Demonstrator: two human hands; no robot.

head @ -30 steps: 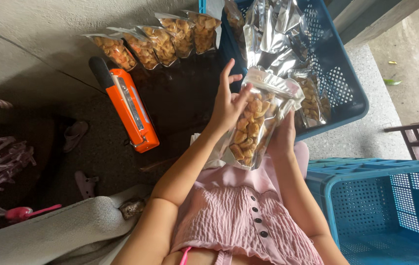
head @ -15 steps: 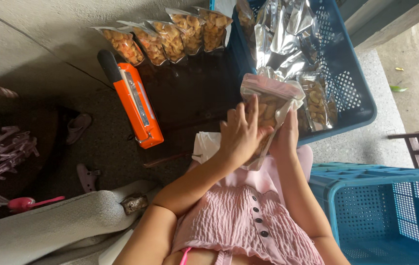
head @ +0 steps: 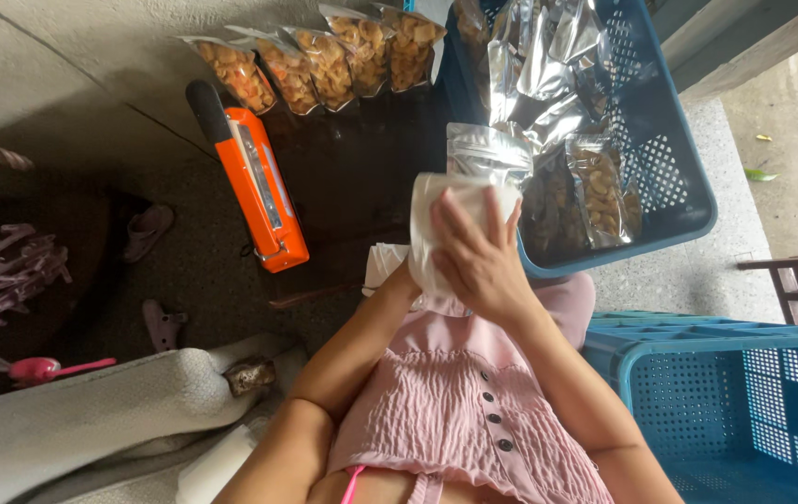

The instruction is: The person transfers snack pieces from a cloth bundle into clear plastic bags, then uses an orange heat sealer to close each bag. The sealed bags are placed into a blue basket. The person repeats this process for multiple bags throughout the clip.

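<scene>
I hold a silver snack pouch [head: 485, 154] upright over my lap, in front of the blue crate [head: 670, 201]. A white cloth [head: 436, 210] lies over its lower part. My right hand [head: 481, 257] presses flat on the cloth and pouch, fingers spread. My left hand [head: 402, 280] is mostly hidden under the pouch's left edge and grips it from behind. The pouch's contents do not show.
An orange heat sealer [head: 263, 191] lies on the dark surface to the left. Several filled clear snack pouches [head: 324, 61] line the far edge. The blue crate holds more silver pouches [head: 548, 84]. Another blue crate [head: 744, 401] stands at lower right. A sandal [head: 147, 231] lies at left.
The pouch showed its clear, snack-filled side with my left hand on it. Now its silver side faces me, and my right hand has come over it with the white cloth.
</scene>
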